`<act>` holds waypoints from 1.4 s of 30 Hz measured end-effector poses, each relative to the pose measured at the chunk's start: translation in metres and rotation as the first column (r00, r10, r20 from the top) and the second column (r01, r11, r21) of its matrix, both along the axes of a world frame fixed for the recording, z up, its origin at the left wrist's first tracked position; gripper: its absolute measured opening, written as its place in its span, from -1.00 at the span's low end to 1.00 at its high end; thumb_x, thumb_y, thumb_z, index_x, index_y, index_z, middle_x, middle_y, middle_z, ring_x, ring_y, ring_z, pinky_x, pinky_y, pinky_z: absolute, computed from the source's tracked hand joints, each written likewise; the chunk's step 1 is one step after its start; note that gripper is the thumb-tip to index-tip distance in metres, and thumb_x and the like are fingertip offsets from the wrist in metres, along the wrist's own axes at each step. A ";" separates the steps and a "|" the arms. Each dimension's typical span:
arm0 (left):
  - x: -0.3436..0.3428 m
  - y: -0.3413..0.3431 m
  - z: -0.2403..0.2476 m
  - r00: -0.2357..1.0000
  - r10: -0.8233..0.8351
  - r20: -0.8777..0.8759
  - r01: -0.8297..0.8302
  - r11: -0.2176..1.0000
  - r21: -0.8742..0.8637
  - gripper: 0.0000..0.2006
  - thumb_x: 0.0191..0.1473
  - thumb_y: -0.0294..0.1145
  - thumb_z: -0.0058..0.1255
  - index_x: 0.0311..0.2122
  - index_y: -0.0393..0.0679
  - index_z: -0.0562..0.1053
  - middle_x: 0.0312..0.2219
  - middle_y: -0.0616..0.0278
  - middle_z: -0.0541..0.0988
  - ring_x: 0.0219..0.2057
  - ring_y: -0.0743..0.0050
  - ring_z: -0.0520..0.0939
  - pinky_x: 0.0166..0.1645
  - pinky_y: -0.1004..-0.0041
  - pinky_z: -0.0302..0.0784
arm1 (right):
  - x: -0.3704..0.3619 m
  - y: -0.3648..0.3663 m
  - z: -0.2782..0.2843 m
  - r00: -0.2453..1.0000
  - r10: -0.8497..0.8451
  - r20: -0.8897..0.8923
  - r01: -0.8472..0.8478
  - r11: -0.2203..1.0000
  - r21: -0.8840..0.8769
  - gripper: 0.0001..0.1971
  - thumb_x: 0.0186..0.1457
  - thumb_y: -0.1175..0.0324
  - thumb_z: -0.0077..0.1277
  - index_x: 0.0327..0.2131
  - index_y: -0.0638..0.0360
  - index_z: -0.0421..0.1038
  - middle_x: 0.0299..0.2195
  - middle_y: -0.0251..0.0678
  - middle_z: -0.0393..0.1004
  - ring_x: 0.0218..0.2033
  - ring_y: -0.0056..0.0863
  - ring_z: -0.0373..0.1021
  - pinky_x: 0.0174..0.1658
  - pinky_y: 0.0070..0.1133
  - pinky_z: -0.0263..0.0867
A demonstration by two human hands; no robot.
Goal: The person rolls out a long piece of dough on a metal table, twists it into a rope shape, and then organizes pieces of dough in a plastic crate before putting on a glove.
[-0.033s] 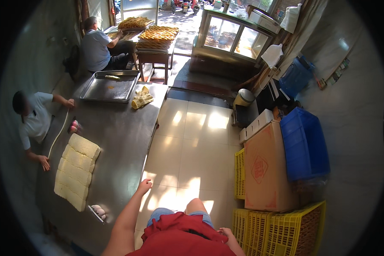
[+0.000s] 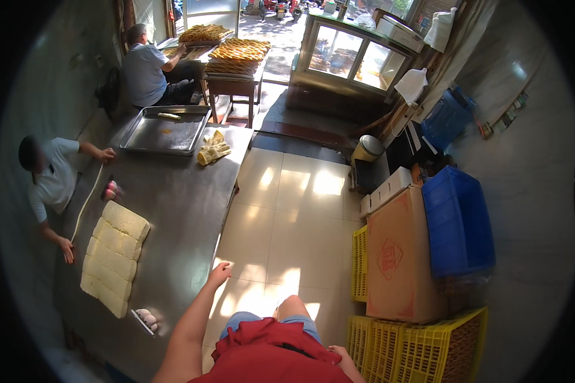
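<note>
My left hand (image 2: 219, 274) hangs beside the right edge of the dark metal worktable (image 2: 179, 217), its fingers curled in with nothing visible in them. Low at my right side is my right hand (image 2: 342, 357), partly cut off by my red top, its fingers mostly hidden. On the table lies a pale slab of dough (image 2: 116, 255), scored into several blocks. A small white-edged tool with a rounded, pinkish part (image 2: 147, 319) rests near the slab's lower corner. Across the table, a co-worker's two hands hold the ends of a long dough rope (image 2: 87, 204).
A metal tray (image 2: 153, 135) and yellowish gloves or cloth (image 2: 213, 150) lie at the table's far end. Beyond, a seated person (image 2: 148, 70) works beside stacked golden twisted pastries (image 2: 239, 51). To my right stand a cardboard box (image 2: 396, 255), a blue crate (image 2: 457, 223) and yellow crates (image 2: 409, 348).
My left hand has shifted slightly up and to the right. The co-worker's hands are slightly farther apart, with the dough rope stretched longer between them.
</note>
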State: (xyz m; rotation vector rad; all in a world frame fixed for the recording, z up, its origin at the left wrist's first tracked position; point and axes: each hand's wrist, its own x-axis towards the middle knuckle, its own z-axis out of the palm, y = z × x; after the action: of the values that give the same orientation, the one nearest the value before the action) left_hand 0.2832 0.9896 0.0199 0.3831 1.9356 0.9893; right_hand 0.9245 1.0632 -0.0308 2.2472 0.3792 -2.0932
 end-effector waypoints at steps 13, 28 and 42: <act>-0.187 0.206 -0.005 0.942 0.253 -0.223 -0.299 0.932 -0.207 -0.54 -0.05 -0.27 -0.01 0.01 -0.16 0.46 -0.17 0.13 0.61 -0.16 0.28 0.62 -0.03 0.37 0.48 | -0.171 0.379 0.034 0.968 0.205 0.144 -0.217 0.973 0.079 -0.87 0.15 0.37 -0.20 -0.29 0.15 0.34 -0.54 -0.20 0.53 -0.62 -0.34 0.46 -0.62 -0.43 0.30; -0.374 0.270 -0.011 0.421 0.907 0.011 -0.901 0.420 -0.109 -0.65 0.04 -0.21 0.11 -0.10 -0.16 0.49 -0.37 0.28 0.59 -0.47 0.55 0.57 -0.49 0.50 0.47 | -0.789 0.673 0.201 0.459 0.871 -0.175 -0.563 0.438 0.701 -0.78 0.18 0.33 -0.04 -0.14 0.20 0.37 -0.08 -0.25 0.49 -0.06 -0.42 0.43 0.03 -0.51 0.28; -0.395 0.325 -0.022 0.469 0.813 -0.345 -0.883 0.417 -0.218 -0.75 -0.16 -0.26 0.21 -0.37 -0.17 0.51 -0.35 0.05 0.55 -0.28 0.08 0.56 -0.15 0.23 0.49 | -0.965 0.620 0.229 0.063 0.871 -0.487 -0.806 0.332 0.489 -0.63 0.32 0.24 -0.21 0.06 0.26 0.32 0.02 -0.21 0.42 0.07 -0.41 0.34 0.18 -0.50 0.18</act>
State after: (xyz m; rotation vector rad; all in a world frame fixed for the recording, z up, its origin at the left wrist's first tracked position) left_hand -0.1117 1.3148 -0.0024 -0.9126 2.4694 1.1690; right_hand -0.0403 1.6830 0.1985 0.5470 1.4279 -1.9395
